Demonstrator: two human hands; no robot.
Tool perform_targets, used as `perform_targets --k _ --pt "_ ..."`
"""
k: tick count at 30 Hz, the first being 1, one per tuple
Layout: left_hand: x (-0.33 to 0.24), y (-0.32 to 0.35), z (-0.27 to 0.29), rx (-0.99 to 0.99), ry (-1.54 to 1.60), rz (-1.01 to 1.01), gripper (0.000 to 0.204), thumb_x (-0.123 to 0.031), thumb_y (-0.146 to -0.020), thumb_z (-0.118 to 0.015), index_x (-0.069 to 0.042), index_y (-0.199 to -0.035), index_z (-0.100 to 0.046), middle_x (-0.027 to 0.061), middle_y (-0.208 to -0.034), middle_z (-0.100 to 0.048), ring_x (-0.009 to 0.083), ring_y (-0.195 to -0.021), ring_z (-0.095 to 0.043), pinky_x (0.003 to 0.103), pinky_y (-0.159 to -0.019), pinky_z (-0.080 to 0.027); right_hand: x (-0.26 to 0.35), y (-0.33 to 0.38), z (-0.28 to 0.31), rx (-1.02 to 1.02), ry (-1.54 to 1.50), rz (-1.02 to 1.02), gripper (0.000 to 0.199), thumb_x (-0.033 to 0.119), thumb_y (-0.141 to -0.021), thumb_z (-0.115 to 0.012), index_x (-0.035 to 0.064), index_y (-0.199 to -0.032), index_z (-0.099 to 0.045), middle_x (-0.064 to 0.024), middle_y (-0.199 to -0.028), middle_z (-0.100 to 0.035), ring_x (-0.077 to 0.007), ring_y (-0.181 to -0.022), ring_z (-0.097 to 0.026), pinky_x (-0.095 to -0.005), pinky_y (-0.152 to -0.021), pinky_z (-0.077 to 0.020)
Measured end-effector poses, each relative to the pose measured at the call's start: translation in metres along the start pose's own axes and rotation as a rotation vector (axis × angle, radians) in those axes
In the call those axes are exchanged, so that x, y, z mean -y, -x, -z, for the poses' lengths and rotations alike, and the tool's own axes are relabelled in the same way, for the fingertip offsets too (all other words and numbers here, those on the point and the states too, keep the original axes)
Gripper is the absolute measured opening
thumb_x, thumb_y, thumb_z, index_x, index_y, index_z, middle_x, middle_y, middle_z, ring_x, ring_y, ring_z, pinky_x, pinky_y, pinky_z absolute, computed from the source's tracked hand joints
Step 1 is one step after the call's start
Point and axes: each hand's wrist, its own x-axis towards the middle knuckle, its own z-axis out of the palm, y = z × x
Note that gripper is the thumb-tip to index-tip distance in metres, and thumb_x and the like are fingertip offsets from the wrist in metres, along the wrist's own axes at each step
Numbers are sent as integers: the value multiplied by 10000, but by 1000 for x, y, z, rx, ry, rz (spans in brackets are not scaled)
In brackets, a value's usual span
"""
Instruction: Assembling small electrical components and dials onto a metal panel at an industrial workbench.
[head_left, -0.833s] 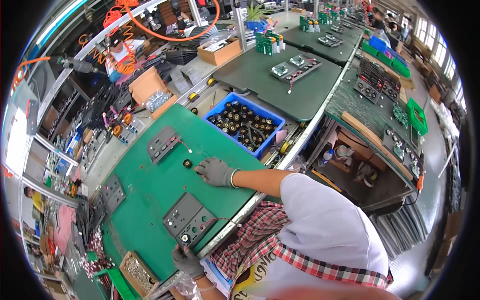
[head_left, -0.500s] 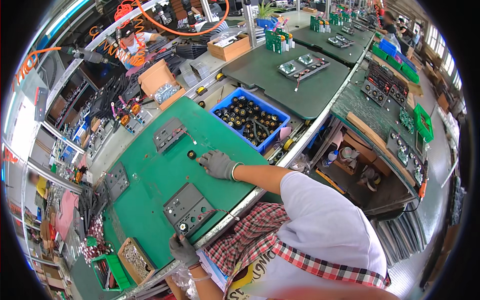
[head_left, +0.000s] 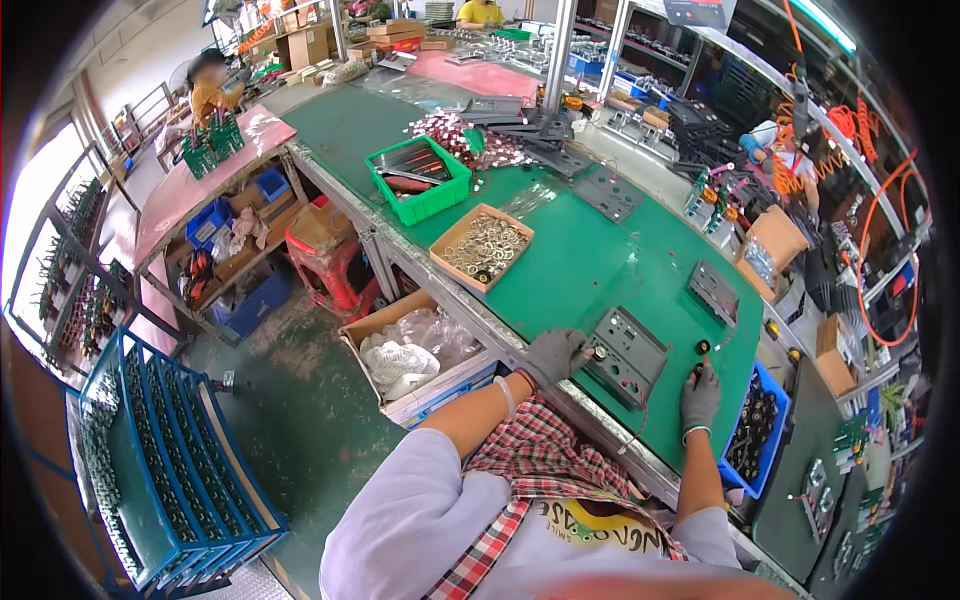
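Our grey-gloved left hand (head_left: 558, 357) rests at the near left end of a dark grey rectangular panel (head_left: 632, 350) pierced with round holes, which lies on a green work surface (head_left: 565, 285). Its fingers are drawn narrowly together just beside a pale round fitting (head_left: 600, 353) on the panel; whether they grip it, we cannot tell. Our grey-gloved right hand (head_left: 699, 397) is to the right of the panel, fingers close together and pointing toward a small black round knob (head_left: 703, 347) that sits on the surface just past them. Something dark shows at those fingers, but we cannot tell whether they hold it. A thin red wire (head_left: 644, 411) trails from the panel toward the surface's near edge. Farther back lies a second dark grey panel (head_left: 713, 292). To our right, a blue plastic bin (head_left: 740, 478) holds black knobs; to our left, a shallow cardboard tray (head_left: 458, 272) of small metal rings stands near a green plastic bin (head_left: 435, 208).
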Motion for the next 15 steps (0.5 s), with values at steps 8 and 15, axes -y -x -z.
perform_targets --k 8,15 --pt "-7 -5 -1 -29 60 -46 241 -312 -805 -578 -80 -869 -553 122 -784 -544 319 -706 -538 417 -629 -432 -12 -7 -2 -1 -22 6 464 102 -743 -554 45 -1170 -383 -170 -1007 -505 -355 -912 -501 -441 -767 -434" --pt "-12 -3 -9 59 135 -75 202 -252 -770 -602 -86 -876 -557 121 -794 -552 329 -710 -545 423 -613 -431 -27 12 10 -59 -170 -10 582 68 -732 -575 78 -1274 -363 -163 -1010 -508 -340 -914 -517 -420 -779 -434"
